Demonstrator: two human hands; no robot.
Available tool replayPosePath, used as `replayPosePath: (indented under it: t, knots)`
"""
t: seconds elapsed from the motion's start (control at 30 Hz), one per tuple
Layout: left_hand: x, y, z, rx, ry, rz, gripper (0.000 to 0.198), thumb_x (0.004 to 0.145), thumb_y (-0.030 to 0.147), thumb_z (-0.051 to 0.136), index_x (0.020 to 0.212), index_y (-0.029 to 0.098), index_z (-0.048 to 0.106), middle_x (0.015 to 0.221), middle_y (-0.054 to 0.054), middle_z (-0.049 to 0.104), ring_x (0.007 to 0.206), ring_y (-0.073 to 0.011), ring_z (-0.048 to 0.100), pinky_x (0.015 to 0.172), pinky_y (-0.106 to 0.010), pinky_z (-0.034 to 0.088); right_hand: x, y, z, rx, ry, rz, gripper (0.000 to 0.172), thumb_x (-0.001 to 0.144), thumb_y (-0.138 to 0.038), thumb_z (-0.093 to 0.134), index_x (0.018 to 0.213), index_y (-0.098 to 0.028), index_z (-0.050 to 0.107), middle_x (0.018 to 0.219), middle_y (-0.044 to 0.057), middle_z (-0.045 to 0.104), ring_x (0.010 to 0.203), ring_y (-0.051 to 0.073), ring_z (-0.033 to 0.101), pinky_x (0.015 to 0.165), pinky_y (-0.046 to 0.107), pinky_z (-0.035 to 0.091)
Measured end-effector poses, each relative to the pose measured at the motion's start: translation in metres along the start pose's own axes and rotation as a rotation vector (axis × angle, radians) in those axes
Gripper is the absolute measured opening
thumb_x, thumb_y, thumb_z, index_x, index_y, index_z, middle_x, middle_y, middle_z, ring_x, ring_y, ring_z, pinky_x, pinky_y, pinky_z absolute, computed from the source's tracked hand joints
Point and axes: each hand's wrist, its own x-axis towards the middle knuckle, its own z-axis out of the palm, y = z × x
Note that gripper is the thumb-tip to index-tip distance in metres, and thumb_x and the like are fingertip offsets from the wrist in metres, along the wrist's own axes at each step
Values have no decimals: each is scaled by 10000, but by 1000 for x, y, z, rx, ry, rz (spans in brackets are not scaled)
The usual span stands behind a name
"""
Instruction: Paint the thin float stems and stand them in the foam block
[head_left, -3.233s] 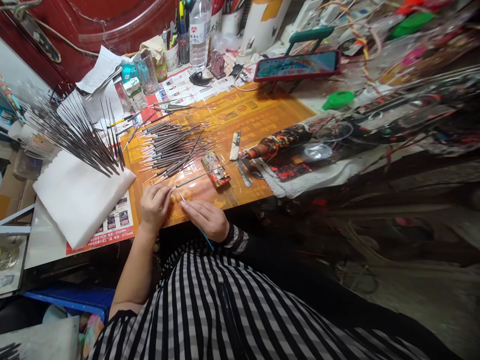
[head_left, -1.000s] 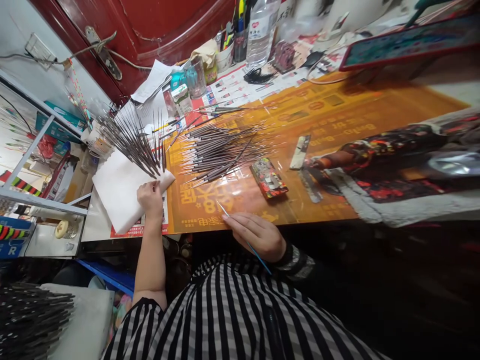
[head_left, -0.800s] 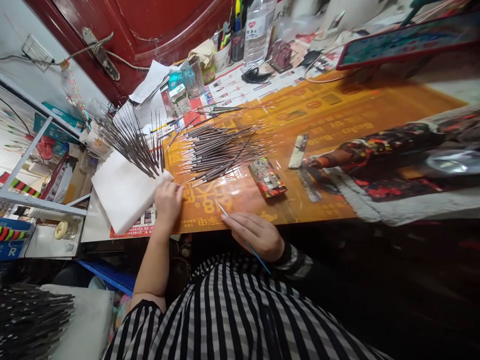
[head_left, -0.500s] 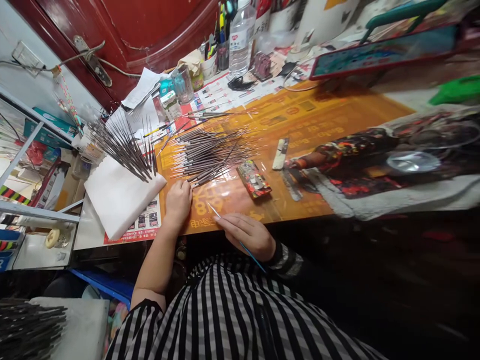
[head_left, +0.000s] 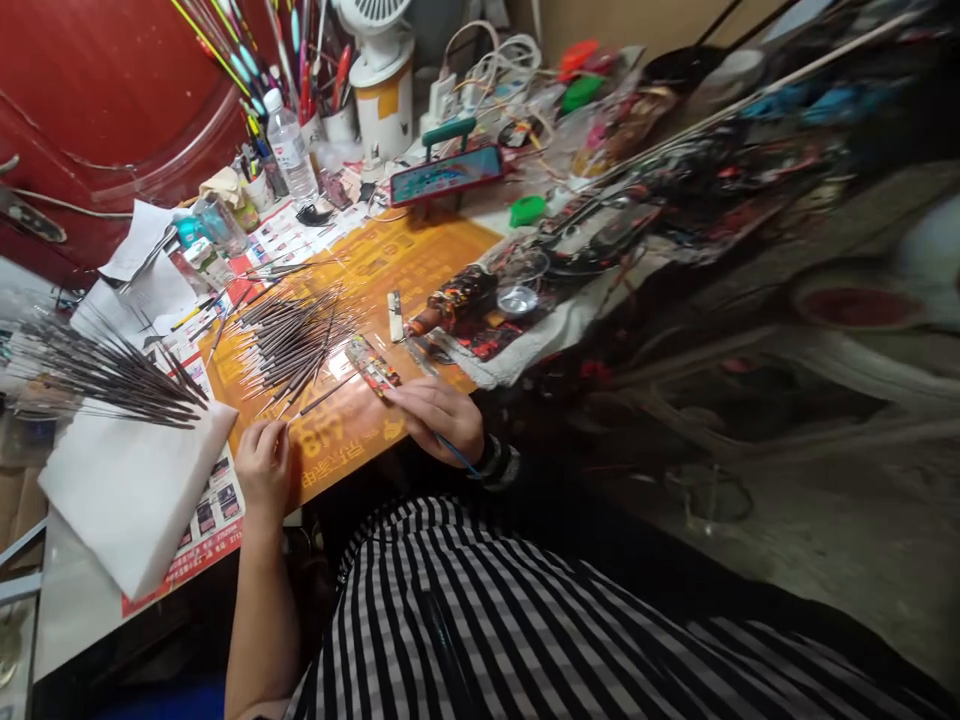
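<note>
My left hand (head_left: 262, 470) pinches a thin dark stick (head_left: 322, 400) at its near end, and the stick points up and to the right over an orange printed sheet (head_left: 360, 270). My right hand (head_left: 435, 420) holds a fine blue-handled brush (head_left: 454, 450), with its fingers reaching next to a paint-crusted block (head_left: 373, 365). A loose pile of similar pointed sticks (head_left: 292, 345) lies just above both hands. More sticks (head_left: 112, 380) stand fanned out of a white foam slab (head_left: 127, 490) to my left. The brush tip is hidden under my right hand.
A paint-spattered cloth (head_left: 517, 340) with a small metal dish (head_left: 517, 300) lies right of the sheet. Behind stand a water bottle (head_left: 289, 145), a phone on a stand (head_left: 446, 178), and a white desk fan (head_left: 375, 30). A red door (head_left: 97, 120) rises at the left.
The view has swung and pulled back, showing more of the bench. My left hand has moved from the edge of the pile and now holds a stick. My right hand still holds the brush.
</note>
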Motion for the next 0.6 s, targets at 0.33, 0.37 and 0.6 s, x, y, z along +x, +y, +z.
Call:
replayPosePath:
  t: [0.33, 0.37, 0.6]
  knots:
    - [1, -4, 0, 67, 16, 70, 134, 941, 180, 606, 1036, 185, 700, 967, -71, 693, 889, -173, 633, 842, -296, 509, 2, 22, 6, -92, -124, 233, 499, 1030, -164, 407, 1527, -188, 437, 1424, 117, 611, 1342, 254, 581, 1128, 474, 533]
    - [1, -4, 0, 70, 26, 89, 134, 935, 175, 617, 1040, 185, 699, 968, -70, 697, 886, -173, 633, 837, -295, 508, 2, 22, 6, -92, -137, 234, 506, 1032, -162, 400, 1538, -186, 419, 1438, 117, 600, 1357, 251, 567, 1139, 471, 525]
    - [7, -5, 2, 71, 77, 165, 179, 916, 145, 643, 1083, 177, 701, 970, -79, 706, 857, -169, 634, 815, -296, 504, 1, 26, 8, -144, -110, 206, 550, 1027, -131, 408, 1570, -199, 356, 1448, 112, 591, 1363, 243, 561, 1160, 449, 510]
